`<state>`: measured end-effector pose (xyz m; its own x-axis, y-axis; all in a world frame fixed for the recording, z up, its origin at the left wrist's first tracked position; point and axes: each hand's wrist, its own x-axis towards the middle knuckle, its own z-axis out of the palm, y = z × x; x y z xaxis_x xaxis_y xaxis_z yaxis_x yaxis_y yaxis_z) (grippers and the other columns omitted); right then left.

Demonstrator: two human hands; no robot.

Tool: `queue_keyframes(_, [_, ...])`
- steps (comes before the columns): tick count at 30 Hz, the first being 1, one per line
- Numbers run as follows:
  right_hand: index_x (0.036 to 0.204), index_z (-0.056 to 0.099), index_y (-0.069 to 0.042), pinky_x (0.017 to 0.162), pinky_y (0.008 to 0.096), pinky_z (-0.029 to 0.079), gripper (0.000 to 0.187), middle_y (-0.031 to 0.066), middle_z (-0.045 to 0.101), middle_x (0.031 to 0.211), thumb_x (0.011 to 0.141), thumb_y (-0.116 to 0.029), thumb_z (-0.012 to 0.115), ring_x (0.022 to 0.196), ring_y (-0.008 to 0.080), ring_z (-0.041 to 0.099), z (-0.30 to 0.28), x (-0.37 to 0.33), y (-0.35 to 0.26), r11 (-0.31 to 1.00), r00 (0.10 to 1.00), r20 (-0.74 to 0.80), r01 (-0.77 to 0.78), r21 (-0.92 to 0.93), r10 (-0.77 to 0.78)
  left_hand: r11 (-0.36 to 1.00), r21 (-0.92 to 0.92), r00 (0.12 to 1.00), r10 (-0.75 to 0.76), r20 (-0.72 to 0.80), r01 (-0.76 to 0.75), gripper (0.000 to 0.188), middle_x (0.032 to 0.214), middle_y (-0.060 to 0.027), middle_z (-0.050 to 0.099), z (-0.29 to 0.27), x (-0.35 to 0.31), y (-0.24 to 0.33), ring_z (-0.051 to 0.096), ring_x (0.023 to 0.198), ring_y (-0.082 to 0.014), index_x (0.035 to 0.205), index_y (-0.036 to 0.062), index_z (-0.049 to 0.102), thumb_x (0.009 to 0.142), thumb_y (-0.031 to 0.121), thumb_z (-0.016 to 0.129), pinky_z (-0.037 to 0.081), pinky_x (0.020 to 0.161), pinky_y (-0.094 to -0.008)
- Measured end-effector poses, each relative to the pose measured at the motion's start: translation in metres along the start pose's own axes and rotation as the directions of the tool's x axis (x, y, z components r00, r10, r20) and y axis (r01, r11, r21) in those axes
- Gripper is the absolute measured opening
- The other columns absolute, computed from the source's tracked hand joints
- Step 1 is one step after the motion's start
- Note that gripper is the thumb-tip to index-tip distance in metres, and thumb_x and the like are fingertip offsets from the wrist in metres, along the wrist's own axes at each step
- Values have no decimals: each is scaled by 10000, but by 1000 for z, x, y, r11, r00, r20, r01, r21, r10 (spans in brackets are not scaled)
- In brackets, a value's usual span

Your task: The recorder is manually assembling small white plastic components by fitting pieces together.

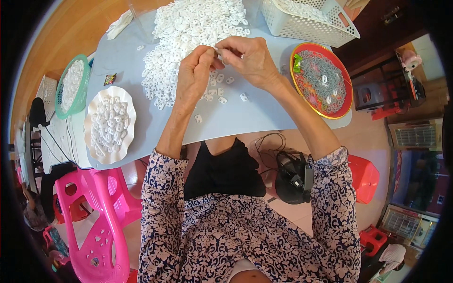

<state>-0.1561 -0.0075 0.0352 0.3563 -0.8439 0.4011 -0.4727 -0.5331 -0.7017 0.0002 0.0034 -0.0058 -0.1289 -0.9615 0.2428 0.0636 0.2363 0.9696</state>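
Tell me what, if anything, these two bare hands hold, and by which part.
Cannot be told: the left hand and right hand pinch close together near heaped, small white oval pieces, but anything in either grip is too small and hidden.

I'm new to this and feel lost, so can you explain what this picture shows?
There's no machine: a person works with two bare hands. The picture comes from a wide fisheye camera on their head, looking down, so edges bend. On the pale table are a heap of small white pieces, a wavy-edged white plate of similar pieces, a red tray of thin grey bits, and a white basket. The left hand and right hand are close together at the heap, fingers bent; whatever they may hold is too small to make out.
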Motion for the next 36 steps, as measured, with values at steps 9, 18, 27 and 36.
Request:
queue_keyframes(9, [789,649,29,550,228,458,129,36,629,652,824,-81,592,595,67,558,13,-4,11,897,968,-72,-193,397,240,992,-122,1000,13,-23,-16,162,754,-34,624,2,1,-5,573,726,-90,918,-3,609,920,129,515,448,678,-232])
queue_keyframes(18, [836,654,-17,470,205,345,122,-26,530,611,870,-127,613,548,43,447,-9,5,7,957,993,61,-117,266,105,982,-188,999,-36,-35,29,157,776,-47,633,4,2,-3,573,716,-101,927,-1,621,898,112,516,451,681,-237])
queue_keyframes(27, [814,657,-6,496,275,404,145,67,563,582,794,-144,619,513,91,460,-39,-8,27,964,986,124,-74,-257,108,926,-354,984,-164,-71,129,141,791,-86,642,-2,3,-8,574,729,-120,911,-2,613,861,112,546,445,669,-236])
queue_keyframes(36, [826,667,-40,628,370,473,103,126,632,762,777,-100,599,675,295,601,-50,-33,55,877,982,188,105,-469,-17,898,-414,975,-202,-90,147,136,793,-93,632,-1,3,-5,583,722,-135,950,-16,579,857,78,543,453,672,-254])
